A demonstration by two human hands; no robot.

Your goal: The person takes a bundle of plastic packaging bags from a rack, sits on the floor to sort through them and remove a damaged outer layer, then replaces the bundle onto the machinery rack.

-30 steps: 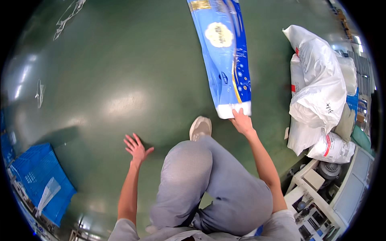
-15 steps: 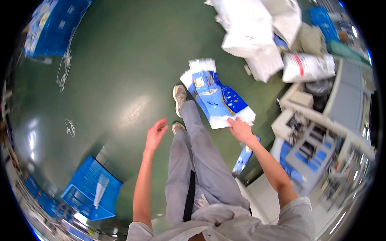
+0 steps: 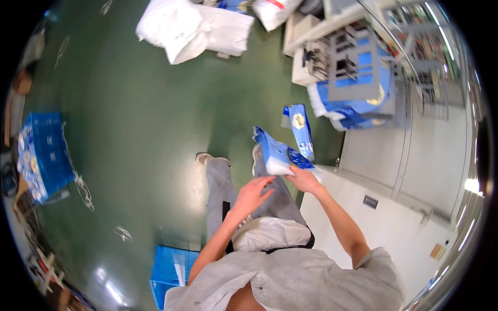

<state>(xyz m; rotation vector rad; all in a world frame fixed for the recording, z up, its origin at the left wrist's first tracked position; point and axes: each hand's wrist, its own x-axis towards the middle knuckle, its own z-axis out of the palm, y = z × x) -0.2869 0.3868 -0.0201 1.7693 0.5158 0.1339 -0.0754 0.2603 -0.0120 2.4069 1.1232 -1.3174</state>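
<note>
My right hand (image 3: 305, 180) pinches the white end of a bundle of flat blue-and-white plastic bags (image 3: 275, 150). The bundle hangs in front of my legs, its blue end pointing away from me. Just left of the bundle's white end is my left hand (image 3: 254, 193), fingers stretched and apart, with nothing in it. Beyond the bundle, slightly to the right, a long blue pouch with a round cream label (image 3: 299, 122) lies near the machine. The bundle overlaps part of my far shoe and leg.
On the right stands a machine with a grey slotted frame (image 3: 358, 67) over more blue bags, beside a white cabinet (image 3: 358, 212). White sacks (image 3: 179, 31) lie far ahead. Blue crates (image 3: 57, 155) (image 3: 166, 254) and loose white string (image 3: 123, 233) are on the floor at left.
My body has turned right, towards the machine and the white cabinet. The bag bundle has come closer to me in my right hand, and my left hand has moved in near it.
</note>
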